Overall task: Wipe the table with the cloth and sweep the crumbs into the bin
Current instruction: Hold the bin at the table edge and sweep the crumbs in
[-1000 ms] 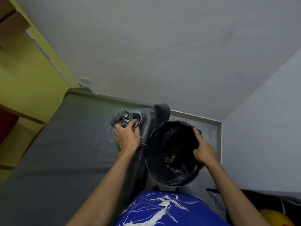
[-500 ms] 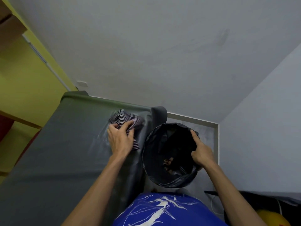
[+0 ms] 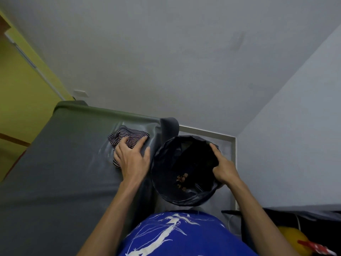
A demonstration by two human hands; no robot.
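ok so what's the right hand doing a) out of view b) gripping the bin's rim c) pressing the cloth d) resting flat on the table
b: the right hand grips the rim of the bin, while the left hand presses the cloth on the table.

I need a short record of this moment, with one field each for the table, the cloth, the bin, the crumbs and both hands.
table: grey cover, shiny streaks beside the cloth
cloth: dark and white stripes, crumpled, on the table near its far right corner
bin: black, open top, close beside the table's right edge
crumbs: brown bits lying inside the bin
left hand: fingers spread, pressing on the cloth
right hand: grips the bin's rim on its right side
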